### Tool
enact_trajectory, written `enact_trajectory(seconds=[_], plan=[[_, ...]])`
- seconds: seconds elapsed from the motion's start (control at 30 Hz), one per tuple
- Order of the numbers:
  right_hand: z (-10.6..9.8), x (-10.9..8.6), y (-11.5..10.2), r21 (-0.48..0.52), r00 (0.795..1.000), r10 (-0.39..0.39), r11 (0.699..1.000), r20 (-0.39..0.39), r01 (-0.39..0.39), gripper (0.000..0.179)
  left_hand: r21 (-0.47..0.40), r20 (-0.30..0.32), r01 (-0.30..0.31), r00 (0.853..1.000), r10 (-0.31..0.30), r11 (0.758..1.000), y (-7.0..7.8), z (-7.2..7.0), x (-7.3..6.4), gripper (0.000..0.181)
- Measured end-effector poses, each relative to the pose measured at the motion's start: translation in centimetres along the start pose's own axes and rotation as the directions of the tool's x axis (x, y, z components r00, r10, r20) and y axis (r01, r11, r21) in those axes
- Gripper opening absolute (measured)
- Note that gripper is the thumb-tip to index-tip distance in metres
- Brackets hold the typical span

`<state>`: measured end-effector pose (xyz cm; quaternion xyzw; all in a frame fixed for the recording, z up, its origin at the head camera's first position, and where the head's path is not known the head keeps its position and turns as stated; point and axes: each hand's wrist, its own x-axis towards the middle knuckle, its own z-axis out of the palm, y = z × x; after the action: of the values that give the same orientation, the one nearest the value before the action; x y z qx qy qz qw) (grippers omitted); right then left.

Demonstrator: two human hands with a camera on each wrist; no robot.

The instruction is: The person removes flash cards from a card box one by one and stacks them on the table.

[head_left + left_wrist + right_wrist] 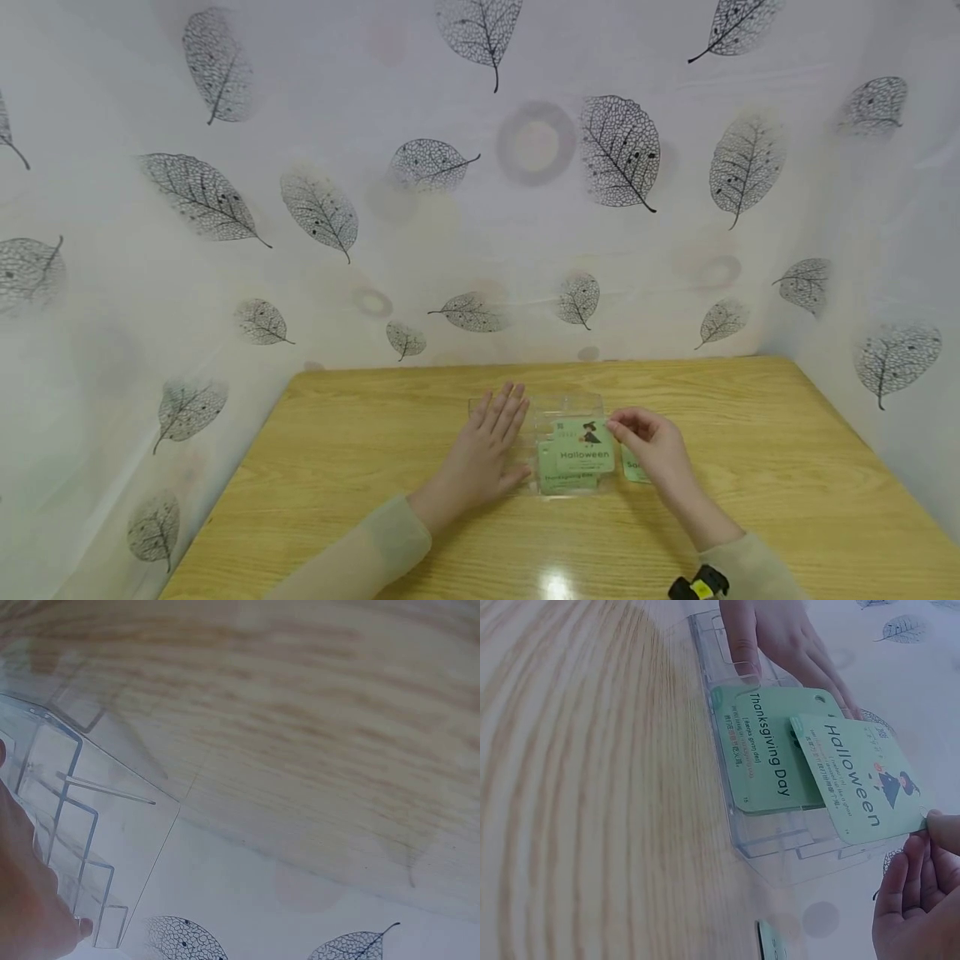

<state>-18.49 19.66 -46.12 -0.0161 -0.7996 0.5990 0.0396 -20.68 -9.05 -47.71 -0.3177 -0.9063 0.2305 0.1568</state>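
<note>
My right hand [660, 454] pinches the corner of a green Halloween card [585, 446] between thumb and fingers; the right wrist view shows the card tilted, its far end overlapping a Thanksgiving Day card [761, 765]. That second card stands in a clear plastic stepped holder [570, 405], whose tiers [90, 817] show from the side in the left wrist view. With fingers straight, my left hand [486, 446] rests on the holder's left part. Partly hidden behind my right hand, another green card [634, 468] lies on the table.
The holder stands on a light wood table [337, 467]. Behind and at both sides hangs a pale cloth [465, 233] printed with dark leaves. A black and yellow band [701, 587] is on my right wrist.
</note>
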Motion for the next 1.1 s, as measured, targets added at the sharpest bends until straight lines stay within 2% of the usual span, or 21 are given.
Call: enact_trajectory(seconds=[0.37,0.77,1.1], plan=[[-0.8,0.2,0.1,0.0,0.998,0.053,0.999,-0.018,-0.053,0.03,0.018,-0.017,0.0,1.0,0.0,1.0,0.0,0.3,0.2,0.099],[-1.9,0.2,0.3,0.034,1.0,0.004,0.999,-0.022,-0.003,0.034,0.012,-0.009,0.0,1.0,0.0,1.0,0.0,0.3,0.1,0.099],[-2.6,0.3,0.7,0.067,1.0,0.019,0.998,-0.025,-0.017,0.036,-0.009,-0.039,0.002,0.999,-0.002,1.0,0.0,0.6,0.1,0.099]])
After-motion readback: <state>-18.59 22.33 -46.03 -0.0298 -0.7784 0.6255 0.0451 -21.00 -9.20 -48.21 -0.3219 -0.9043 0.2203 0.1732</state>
